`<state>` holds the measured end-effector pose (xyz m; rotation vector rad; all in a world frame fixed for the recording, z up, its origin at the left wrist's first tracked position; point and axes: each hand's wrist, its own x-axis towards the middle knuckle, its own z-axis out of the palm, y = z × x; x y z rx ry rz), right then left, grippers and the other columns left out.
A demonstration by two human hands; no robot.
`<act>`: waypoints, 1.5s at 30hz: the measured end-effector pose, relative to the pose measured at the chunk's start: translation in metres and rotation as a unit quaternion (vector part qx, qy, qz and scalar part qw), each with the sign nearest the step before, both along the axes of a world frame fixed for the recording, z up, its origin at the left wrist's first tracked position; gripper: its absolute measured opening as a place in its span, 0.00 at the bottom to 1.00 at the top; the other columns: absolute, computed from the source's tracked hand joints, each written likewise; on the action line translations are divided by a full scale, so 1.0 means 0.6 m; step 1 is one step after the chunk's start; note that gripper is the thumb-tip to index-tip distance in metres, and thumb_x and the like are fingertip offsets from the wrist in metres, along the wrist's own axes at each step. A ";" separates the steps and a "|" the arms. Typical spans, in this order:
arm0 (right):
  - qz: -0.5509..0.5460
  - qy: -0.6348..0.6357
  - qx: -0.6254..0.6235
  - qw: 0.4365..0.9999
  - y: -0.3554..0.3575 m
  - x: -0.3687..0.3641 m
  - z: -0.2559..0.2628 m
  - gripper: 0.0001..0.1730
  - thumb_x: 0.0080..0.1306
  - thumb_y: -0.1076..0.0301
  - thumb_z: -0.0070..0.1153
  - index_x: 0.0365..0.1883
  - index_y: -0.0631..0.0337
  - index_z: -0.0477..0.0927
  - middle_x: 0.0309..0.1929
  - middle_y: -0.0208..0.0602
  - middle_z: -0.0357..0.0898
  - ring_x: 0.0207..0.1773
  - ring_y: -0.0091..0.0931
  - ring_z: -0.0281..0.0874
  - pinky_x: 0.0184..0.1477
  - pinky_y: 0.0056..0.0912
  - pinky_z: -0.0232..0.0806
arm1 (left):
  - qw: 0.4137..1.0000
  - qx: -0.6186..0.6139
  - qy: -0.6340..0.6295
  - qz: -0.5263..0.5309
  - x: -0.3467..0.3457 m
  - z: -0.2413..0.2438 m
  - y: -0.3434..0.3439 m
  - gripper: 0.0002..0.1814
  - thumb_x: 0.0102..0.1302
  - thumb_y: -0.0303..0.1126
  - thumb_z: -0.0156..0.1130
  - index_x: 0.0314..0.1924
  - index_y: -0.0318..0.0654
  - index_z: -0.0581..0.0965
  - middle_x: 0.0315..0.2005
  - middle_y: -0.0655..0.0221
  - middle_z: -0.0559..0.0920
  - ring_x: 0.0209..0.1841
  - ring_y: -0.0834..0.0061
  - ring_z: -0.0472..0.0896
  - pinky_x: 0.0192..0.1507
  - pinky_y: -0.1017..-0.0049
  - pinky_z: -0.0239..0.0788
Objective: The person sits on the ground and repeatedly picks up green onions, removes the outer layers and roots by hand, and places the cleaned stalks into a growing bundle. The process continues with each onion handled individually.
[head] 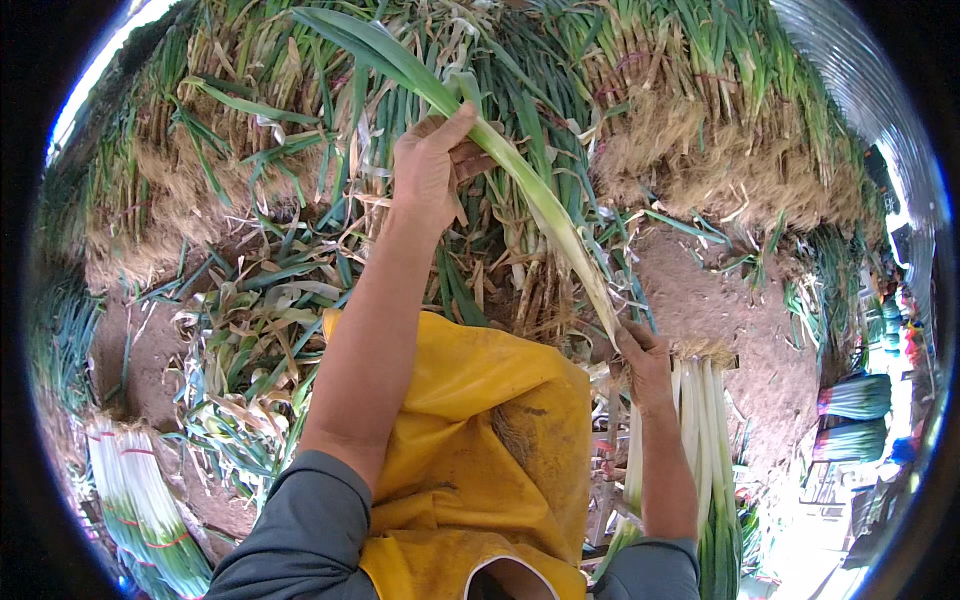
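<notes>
One long leek [551,206] stretches diagonally between my two hands, its green leaves at the upper left and its pale root end at the lower right. My left hand [439,161] grips it where the leaves begin, thumb on top. The fingers of my right hand [643,360] close on the root end; the roots are partly hidden by them. Below my right hand, beside the yellow apron [487,397] over my lap, lies a row of cleaned leeks [701,427] with white stems. Uncleaned leeks [525,262] with dry outer leaves lie in front of me.
Stacked leek bundles with shaggy roots [675,157] line the far side, also at the upper left [187,180]. Stripped leaves [262,330] cover the soil at left. Tied clean bundles [142,487] lie lower left; more bundles [855,397] are at the right.
</notes>
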<state>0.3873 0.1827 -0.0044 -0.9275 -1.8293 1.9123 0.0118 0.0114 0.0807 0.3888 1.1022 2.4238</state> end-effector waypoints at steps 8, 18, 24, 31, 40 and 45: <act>0.037 -0.062 0.182 0.981 0.014 -0.065 -0.029 0.22 0.81 0.58 0.74 0.59 0.71 0.92 0.39 0.32 0.90 0.43 0.23 0.86 0.50 0.34 0.79 | 0.999 -0.013 0.018 -0.041 -0.021 -0.003 -0.019 0.19 0.83 0.32 0.66 0.65 0.25 0.78 0.54 0.49 0.93 0.54 0.56 0.95 0.57 0.53 0.92; 0.128 0.069 0.237 0.961 0.034 -0.363 0.135 0.28 0.78 0.54 0.75 0.62 0.71 0.92 0.47 0.40 0.96 0.47 0.24 0.89 0.52 0.34 0.79 | 0.991 -0.073 0.055 -0.096 0.019 0.022 0.018 0.21 0.84 0.35 0.67 0.70 0.34 0.78 0.59 0.55 0.92 0.61 0.59 0.92 0.56 0.58 0.92; 0.090 0.148 0.153 0.973 0.005 -0.453 0.181 0.15 0.76 0.66 0.76 0.48 0.73 0.95 0.40 0.32 0.95 0.40 0.20 0.86 0.47 0.29 0.77 | 0.991 -0.084 0.079 -0.063 0.018 0.005 0.035 0.21 0.88 0.41 0.65 0.70 0.34 0.79 0.53 0.64 0.90 0.54 0.69 0.91 0.51 0.63 0.91; 0.004 0.305 0.013 0.952 -0.031 -0.479 0.115 0.13 0.78 0.67 0.73 0.48 0.72 0.94 0.42 0.33 0.93 0.42 0.20 0.85 0.48 0.29 0.76 | 0.994 -0.074 0.084 0.007 0.013 -0.002 0.049 0.17 0.89 0.40 0.64 0.63 0.33 0.81 0.54 0.62 0.92 0.50 0.71 0.91 0.48 0.64 0.90; -0.009 0.193 0.023 0.981 0.025 -0.253 0.022 0.12 0.83 0.70 0.63 0.56 0.72 0.85 0.41 0.35 0.86 0.42 0.27 0.83 0.45 0.34 0.76 | 0.974 0.005 0.028 0.226 -0.086 0.011 -0.047 0.14 0.89 0.35 0.61 0.58 0.30 0.74 0.41 0.51 0.92 0.38 0.56 0.95 0.41 0.60 0.91; -0.010 -0.091 0.271 0.958 0.032 -0.091 -0.113 0.11 0.79 0.66 0.70 0.47 0.68 0.85 0.40 0.39 0.86 0.40 0.27 0.80 0.45 0.34 0.74 | 0.964 0.081 0.034 0.253 -0.101 0.012 -0.074 0.19 0.86 0.40 0.69 0.58 0.32 0.73 0.39 0.53 0.91 0.37 0.55 0.94 0.42 0.57 0.91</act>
